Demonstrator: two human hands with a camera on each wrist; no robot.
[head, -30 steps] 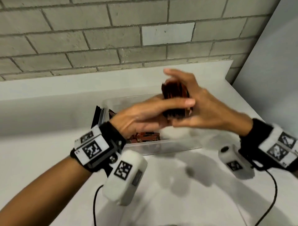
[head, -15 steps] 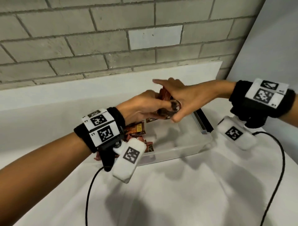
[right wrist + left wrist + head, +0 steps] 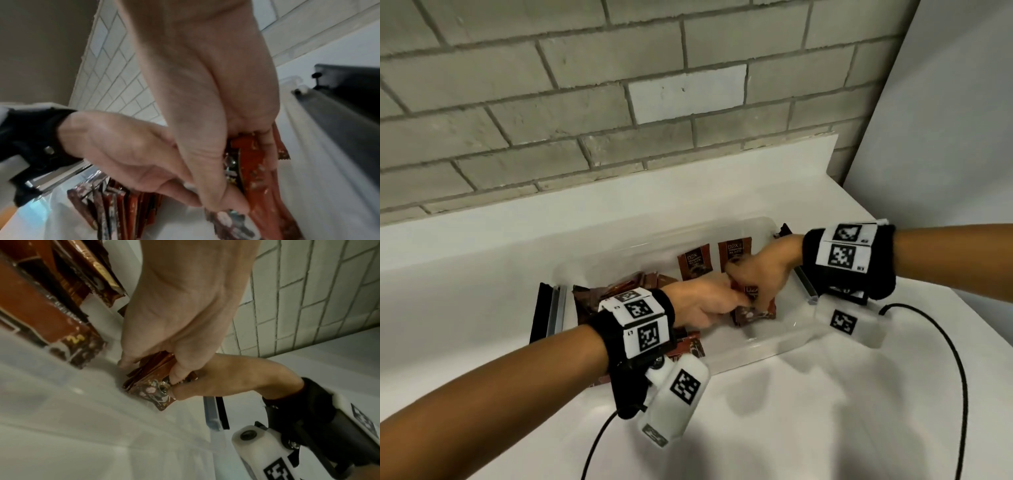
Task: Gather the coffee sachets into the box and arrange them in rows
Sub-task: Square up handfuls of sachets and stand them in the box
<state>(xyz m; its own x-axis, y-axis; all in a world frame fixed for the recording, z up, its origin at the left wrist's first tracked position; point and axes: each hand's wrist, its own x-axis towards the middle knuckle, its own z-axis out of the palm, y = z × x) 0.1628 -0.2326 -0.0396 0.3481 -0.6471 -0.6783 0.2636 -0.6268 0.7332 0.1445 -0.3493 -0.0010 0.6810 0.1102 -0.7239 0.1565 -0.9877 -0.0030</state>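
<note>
Hands together inside clear plastic box [image 3: 739, 356]: left hand [image 3: 702, 305] and right hand [image 3: 763, 274] both pinching small stack of brown foil coffee sachets [image 3: 755, 310], lowered near box floor. More brown sachets [image 3: 599, 294] bunched behind left wrist.

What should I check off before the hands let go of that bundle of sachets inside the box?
1. Bundle of sachets is inside the clear plastic box: ok.
2. Both hands hold the bundle: ok; left hand and right hand both grip it.
3. Bundle rests on the box floor: cannot tell; its lower corner looks close to the floor in the left wrist view.
4. Sachets in the bundle are squared up: not ok; their edges fan out.
5. Free floor beside the bundle: ok; bare floor toward the right wall.
6. Two upright sachets at the far wall stay clear: ok.
</note>
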